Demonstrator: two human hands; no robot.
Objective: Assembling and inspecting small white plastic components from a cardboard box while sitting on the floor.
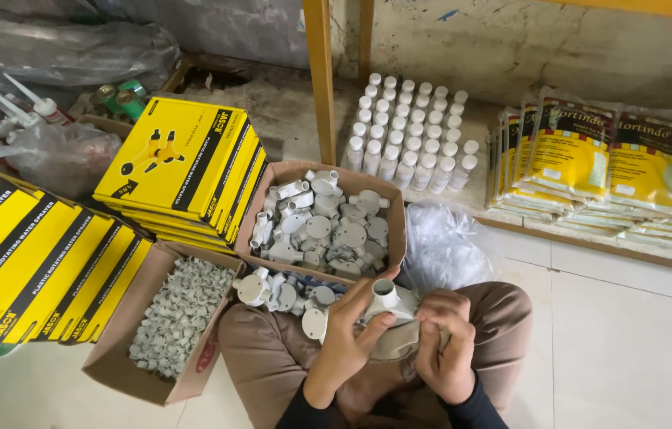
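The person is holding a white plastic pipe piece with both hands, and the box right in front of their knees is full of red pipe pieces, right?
Not quite. Both hands, the left hand and right hand, do hold a white plastic pipe piece, but the pieces in the cardboard box in front of the knees are pale grey-white, not red. The head view shows this.

The open cardboard box of grey plastic conduit junction fittings sits ahead of the person's knees; a cardboard box of small grey plastic clips lies to its left; stacked yellow flat cartons stand behind that; white-capped plastic bottles stand behind the fittings box, yellow sachet packs to their right.
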